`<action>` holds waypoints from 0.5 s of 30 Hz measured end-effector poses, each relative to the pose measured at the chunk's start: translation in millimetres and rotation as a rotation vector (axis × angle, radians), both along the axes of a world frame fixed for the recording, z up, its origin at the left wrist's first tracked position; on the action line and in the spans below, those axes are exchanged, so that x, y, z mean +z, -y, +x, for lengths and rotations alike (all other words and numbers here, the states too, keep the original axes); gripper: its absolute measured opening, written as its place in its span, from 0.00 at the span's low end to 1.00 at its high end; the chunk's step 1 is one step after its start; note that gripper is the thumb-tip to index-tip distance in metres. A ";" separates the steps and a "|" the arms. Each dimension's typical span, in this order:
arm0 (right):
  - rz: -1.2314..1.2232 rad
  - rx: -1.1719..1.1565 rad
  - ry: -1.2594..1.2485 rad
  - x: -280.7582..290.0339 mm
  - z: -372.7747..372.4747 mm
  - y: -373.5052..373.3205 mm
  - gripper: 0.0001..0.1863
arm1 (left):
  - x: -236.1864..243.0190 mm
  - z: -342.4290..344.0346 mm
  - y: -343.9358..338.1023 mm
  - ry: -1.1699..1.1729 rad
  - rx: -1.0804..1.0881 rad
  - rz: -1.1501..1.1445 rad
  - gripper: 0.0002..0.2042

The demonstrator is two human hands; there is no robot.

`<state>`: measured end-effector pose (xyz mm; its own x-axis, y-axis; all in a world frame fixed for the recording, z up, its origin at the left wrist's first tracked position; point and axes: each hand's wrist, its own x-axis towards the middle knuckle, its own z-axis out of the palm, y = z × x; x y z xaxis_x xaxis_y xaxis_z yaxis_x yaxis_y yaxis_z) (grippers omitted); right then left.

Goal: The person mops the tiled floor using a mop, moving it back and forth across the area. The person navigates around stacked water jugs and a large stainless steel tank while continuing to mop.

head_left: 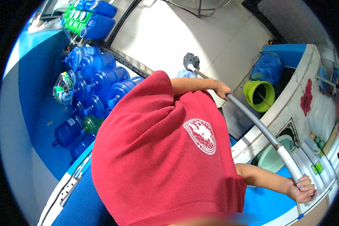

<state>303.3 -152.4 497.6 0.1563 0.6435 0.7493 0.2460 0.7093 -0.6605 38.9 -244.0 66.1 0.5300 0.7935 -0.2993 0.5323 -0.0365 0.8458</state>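
Note:
A long-handled mop runs slantwise across the view, its dark stringy head [191,60] on the pale tile floor. My left hand [222,89] is wrapped round the shaft where the thin lower part meets the grey section [252,116]. At the white upper end of the handle [289,162], my right hand [302,190] is closed with the fingers curled round it. My red shirt [158,143] fills the middle and hides part of the floor. A pale blue patch beside the mop head is mostly covered by my arm.
Several blue water jugs [101,81] lie stacked at the left, near blue and green containers [98,26]. To the right stand a lime-green bucket [259,96], a blue bag [267,67] and a tiled counter edge [286,98]. A pale green basin [275,156] sits below the handle.

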 end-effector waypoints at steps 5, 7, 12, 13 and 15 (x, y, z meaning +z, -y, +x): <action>-0.146 0.550 -0.127 -80.2 -114.2 10.1 0.06 | -46.4 -93.9 40.5 -0.309 0.432 -0.071 0.17; -0.232 0.810 -0.450 -114.8 -162.1 36.0 0.05 | -62.6 -147.3 68.2 -0.543 0.450 -0.136 0.17; -0.388 1.029 -0.491 -171.6 -248.7 50.4 0.06 | -75.3 -258.6 161.1 -0.667 0.767 -0.032 0.25; -0.493 1.037 -0.527 -183.3 -266.0 58.6 0.06 | -74.4 -274.2 178.6 -0.742 0.773 -0.070 0.27; -0.584 1.107 -0.484 -205.7 -300.1 80.4 0.07 | -67.7 -296.9 210.2 -0.755 0.914 0.070 0.31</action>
<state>3.2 -232.8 292.0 -0.4820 0.8071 0.3410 -0.6126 -0.0323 -0.7897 -258.0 -454.2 -1.6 -0.5334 0.8128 -0.2340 0.7479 0.5825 0.3183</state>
